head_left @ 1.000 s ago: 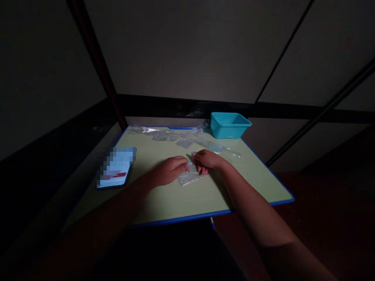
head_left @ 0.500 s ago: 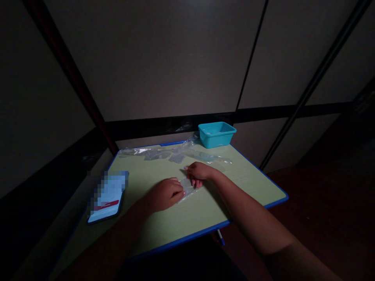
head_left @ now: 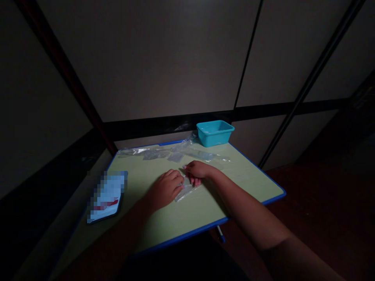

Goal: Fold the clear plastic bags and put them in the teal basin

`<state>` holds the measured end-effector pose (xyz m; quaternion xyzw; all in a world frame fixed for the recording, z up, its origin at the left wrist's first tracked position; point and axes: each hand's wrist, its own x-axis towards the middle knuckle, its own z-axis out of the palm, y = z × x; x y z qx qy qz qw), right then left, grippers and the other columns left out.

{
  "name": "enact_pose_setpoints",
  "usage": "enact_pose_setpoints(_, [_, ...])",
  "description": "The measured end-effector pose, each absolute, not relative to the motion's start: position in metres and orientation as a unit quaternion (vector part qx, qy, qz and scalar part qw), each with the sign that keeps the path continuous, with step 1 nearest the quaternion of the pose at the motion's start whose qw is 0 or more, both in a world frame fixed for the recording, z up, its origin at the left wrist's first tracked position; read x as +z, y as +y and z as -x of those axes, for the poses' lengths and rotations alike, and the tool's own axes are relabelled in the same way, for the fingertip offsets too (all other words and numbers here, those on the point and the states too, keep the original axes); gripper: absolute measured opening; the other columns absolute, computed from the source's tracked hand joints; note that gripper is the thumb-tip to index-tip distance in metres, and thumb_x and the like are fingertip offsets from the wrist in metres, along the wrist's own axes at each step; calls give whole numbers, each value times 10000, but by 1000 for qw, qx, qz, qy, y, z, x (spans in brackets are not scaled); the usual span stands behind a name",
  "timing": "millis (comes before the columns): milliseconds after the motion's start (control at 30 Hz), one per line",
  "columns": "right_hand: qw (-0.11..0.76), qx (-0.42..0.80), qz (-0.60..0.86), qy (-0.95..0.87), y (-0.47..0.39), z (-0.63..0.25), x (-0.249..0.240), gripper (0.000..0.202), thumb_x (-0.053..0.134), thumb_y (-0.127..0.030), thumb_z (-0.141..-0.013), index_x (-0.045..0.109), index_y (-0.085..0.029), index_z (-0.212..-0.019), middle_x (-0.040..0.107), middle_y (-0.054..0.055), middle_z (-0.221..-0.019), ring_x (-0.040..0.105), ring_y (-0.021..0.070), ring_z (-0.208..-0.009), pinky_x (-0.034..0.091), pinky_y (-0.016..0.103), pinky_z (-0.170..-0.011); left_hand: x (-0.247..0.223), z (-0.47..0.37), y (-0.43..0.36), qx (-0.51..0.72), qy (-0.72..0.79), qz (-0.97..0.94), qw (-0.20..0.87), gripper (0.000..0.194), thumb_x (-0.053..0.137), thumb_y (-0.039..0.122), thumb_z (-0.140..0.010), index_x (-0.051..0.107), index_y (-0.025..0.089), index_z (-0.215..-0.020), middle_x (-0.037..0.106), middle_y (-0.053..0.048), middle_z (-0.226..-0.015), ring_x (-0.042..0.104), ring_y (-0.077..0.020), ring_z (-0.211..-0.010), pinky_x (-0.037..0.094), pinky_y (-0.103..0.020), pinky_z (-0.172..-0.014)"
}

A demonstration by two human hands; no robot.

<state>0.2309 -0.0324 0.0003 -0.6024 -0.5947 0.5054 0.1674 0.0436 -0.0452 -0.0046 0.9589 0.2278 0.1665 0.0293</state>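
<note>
A small clear plastic bag (head_left: 184, 192) lies flat on the table in front of me, between my two hands. At its left edge is my left hand (head_left: 167, 188), fingers bent, with thumb and fingertips closed on the plastic. My right hand (head_left: 197, 171) is curled over the bag's upper right part, fingers folded in and touching it. A pale spot shows at its fingertip, too small to make out. Beyond the hands, several more clear plastic bags (head_left: 158, 153) lie spread along the far side.
The pale table (head_left: 246, 183) has a blue rim. A turquoise plastic basket (head_left: 215, 137) stands at its far right corner, by the panelled wall (head_left: 175, 70). To the left lies a phone (head_left: 109, 195) with a lit screen. A white and blue table leg (head_left: 220, 234) shows below the front edge.
My left hand has lifted and turned slightly, its fingers shifting up along the bag, so more of the bag's lower left corner shows. My right hand stays nearly where it was.
</note>
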Motion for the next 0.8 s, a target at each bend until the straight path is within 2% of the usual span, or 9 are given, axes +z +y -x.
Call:
enact_pose_setpoints(200, [173, 504, 604, -592, -33, -231, -1, 432, 318, -396, -953, 463, -147, -631, 529, -18, -370, 503, 102, -285, 465, 199, -382, -9, -45, -45, 118, 192, -972, 62, 85, 470, 224, -856, 549, 194, -867, 550, -47, -879, 461, -208, -878, 383, -331, -783])
enact_pose_setpoints(367, [174, 500, 602, -598, -34, -231, -1, 422, 317, -393, -953, 464, -153, -639, 533, -14, -380, 516, 119, -297, 435, 208, -338, -10, -41, -39, 110, 199, -970, 85, 95, 529, 290, -840, 550, 201, -869, 557, -40, -906, 450, -213, -903, 365, -327, -790])
enact_pose_setpoints(567, [167, 500, 611, -591, -35, -230, 2, 417, 314, -425, -948, 486, -148, -689, 535, -14, -385, 516, 113, -299, 424, 198, -338, -19, -36, -33, 119, 252, -958, 70, 317, 684, 427, -707, 549, 218, -904, 528, -40, -977, 411, -237, -966, 344, -347, -832])
enact_pose_setpoints(700, [169, 517, 611, -575, -36, -230, 3, 396, 313, -434, -946, 478, -154, -720, 533, -14, -378, 532, 124, -315, 435, 201, -351, -20, -31, -28, 147, 284, -946, 53, 479, 716, 551, -610, 540, 203, -888, 491, -56, -992, 395, -249, -964, 348, -362, -830])
enact_pose_setpoints(800, [168, 519, 617, -567, -37, -231, 4, 376, 302, -407, -953, 470, -163, -722, 531, -13, -375, 532, 132, -319, 438, 212, -356, -19, -24, -21, 151, 298, -941, 58, 479, 722, 572, -584, 538, 187, -800, 470, -44, -936, 388, -236, -936, 349, -343, -812])
